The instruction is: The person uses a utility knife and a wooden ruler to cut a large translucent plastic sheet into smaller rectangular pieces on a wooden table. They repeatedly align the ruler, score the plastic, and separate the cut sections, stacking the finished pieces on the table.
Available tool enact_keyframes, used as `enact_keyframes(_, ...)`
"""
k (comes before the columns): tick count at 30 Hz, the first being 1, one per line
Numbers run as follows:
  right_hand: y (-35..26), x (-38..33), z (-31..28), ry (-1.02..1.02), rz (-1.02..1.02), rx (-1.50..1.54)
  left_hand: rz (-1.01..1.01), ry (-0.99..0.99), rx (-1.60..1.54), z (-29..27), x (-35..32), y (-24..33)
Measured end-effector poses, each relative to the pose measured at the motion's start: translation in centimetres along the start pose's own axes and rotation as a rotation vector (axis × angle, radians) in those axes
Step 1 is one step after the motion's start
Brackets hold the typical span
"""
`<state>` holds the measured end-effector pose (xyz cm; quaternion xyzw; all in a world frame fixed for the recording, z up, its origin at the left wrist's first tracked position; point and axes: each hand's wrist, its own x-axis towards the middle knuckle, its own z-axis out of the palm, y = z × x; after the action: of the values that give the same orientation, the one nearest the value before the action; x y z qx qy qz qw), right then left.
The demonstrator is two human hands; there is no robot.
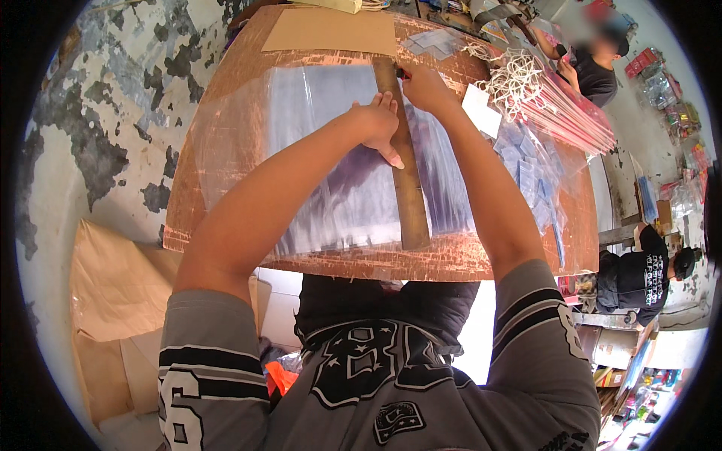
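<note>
The left hand [378,124] is pressing flat, fingers spread, on the wooden straightedge [402,165] lying across the thin, limp, slippery clear plastic sheet [331,173] on the bench [226,113], while the right hand [425,86], closed around a small red-tipped tool, is resting beside the straightedge's far end, so the sheet is likely needing that firm clamping.

We've got a reddish-brown cutting board [226,150] scored all over with pale scratch lines. On top of it sits a clear plastic sheet [331,158] with a bluish-purple sheen, and across that a plain brown wooden ruler [410,203]. At the board's far edge lies tan cardboard [331,31]. Right of the board we see white cords [511,79] and pink-red strips [571,116]. Left of it the floor [98,128] is pale grey with dark patches.
</note>
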<state>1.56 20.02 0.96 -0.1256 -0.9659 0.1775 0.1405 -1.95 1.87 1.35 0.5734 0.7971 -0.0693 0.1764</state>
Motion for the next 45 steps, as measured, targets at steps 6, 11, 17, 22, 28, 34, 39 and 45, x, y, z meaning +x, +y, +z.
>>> enact_keyframes(6, -1.3, -3.1, 0.2, 0.008, 0.01, -0.023, -0.012, -0.026, 0.011, -0.1, -0.4, -0.1)
enact_keyframes(11, -4.7, -17.0, -3.2, -0.038, 0.093, 0.049, -0.002, -0.036, 0.035, -0.7, 0.0, 0.6)
enact_keyframes(17, -11.7, -35.9, -8.3, -0.266, 0.25, 0.015, 0.019, -0.006, 0.014, 0.4, 0.3, -0.9)
enact_keyframes(22, -13.8, -37.7, -13.0, -0.355, 0.355, 0.151, 0.056, 0.023, 0.002, 0.8, 1.0, -1.7)
enact_keyframes(28, -9.0, -26.9, -11.5, 0.108, 0.14, 0.227, 0.026, 0.049, -0.065, 0.8, 0.6, -1.7)
enact_keyframes(34, -0.5, -10.8, -3.8, 0.292, -0.043, 0.098, 0.035, 0.018, -0.078, 0.1, 0.7, -0.1)
enact_keyframes(39, 1.2, -1.9, -0.4, 0.21, -0.056, 0.055, 0.016, 0.025, -0.082, 0.7, 0.0, -0.6)
enact_keyframes(45, 0.8, 0.1, 0.8, 0.099, -0.021, 0.053, 0.013, 0.026, -0.074, 0.9, 0.0, -0.8)
